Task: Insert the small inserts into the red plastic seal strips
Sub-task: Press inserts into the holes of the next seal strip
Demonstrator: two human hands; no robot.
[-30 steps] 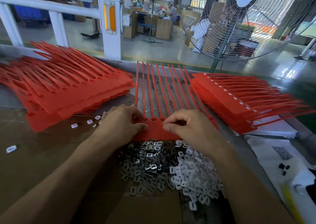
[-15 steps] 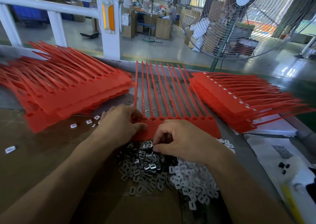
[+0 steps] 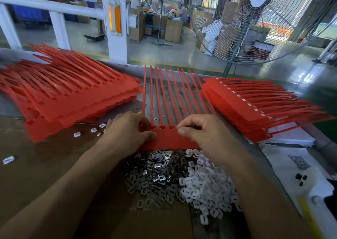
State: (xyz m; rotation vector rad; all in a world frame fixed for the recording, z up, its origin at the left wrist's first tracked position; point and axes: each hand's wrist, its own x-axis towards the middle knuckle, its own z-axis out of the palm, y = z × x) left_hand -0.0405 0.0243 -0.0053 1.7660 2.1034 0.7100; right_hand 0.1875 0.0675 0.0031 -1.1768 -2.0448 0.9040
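Nearest on the counter lies a heap of small inserts, darker ones to the left and white ones to the right. Just beyond it sits the red seal strip being worked on, its thin tails running away toward the far edge. The left hand presses down on the strip's left end, thumb on the flat band, fingers curled over the sockets. The right hand hovers at the next socket with thumb and fingertips pinched together; whether an insert sits between them I cannot tell, since the fingers hide it. To do this step well, I would keep the band pinned flat, line the piece square over the opening and push straight down until it seats. Stacks of strips lie far left, and another stack far right, partly blurred.
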